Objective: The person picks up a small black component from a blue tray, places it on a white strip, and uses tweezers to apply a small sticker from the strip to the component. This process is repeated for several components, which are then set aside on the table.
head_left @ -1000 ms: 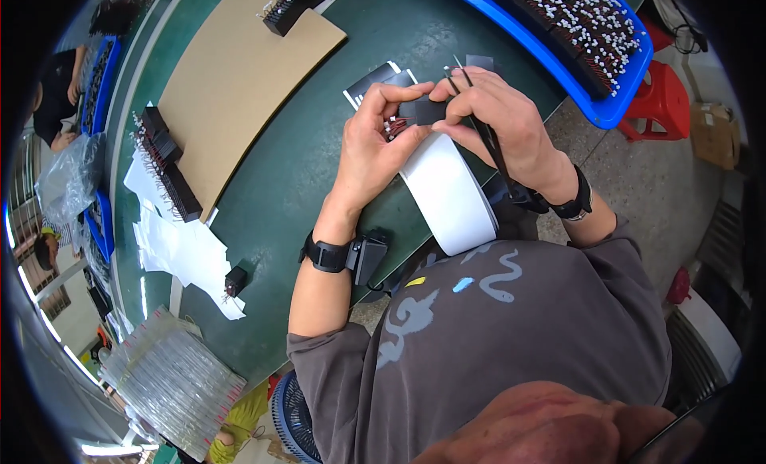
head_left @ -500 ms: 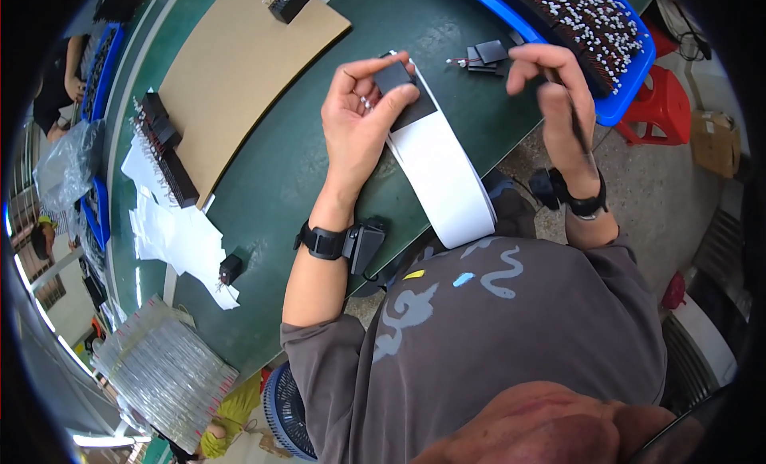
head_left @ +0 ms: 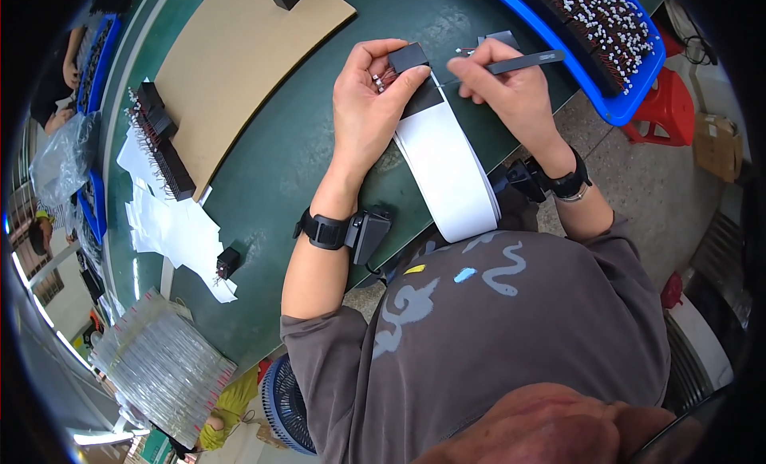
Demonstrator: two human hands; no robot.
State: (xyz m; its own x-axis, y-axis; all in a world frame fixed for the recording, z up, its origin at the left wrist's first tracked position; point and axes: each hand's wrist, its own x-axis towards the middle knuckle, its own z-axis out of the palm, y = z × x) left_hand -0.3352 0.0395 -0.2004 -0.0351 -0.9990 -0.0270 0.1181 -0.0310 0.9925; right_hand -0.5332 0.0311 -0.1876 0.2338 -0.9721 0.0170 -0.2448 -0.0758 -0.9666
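Observation:
My left hand (head_left: 369,105) is closed around a small black rectangular block (head_left: 408,57). Thin wires with white connectors come out of the block beside my fingers. Under that hand lies a stack of long white strips (head_left: 448,169) with a black section (head_left: 423,102) at the far end, drooping over the table's near edge. Dark tweezers (head_left: 523,63) are gripped in my right hand (head_left: 511,93), their tip pointing left near the strip's far edge. Just beyond that hand, partly hidden by it, are more black wired blocks (head_left: 501,40).
A blue bin (head_left: 614,113) packed with wired blocks stands at the far right, a red stool (head_left: 666,113) below it. On the left are a brown board (head_left: 239,65), a row of black blocks (head_left: 171,165), white paper sheets (head_left: 179,232) and a lone block (head_left: 229,261).
My right hand has swung left and down toward the strip, bringing the tweezers beside the held block. My left hand has shifted slightly right with the block.

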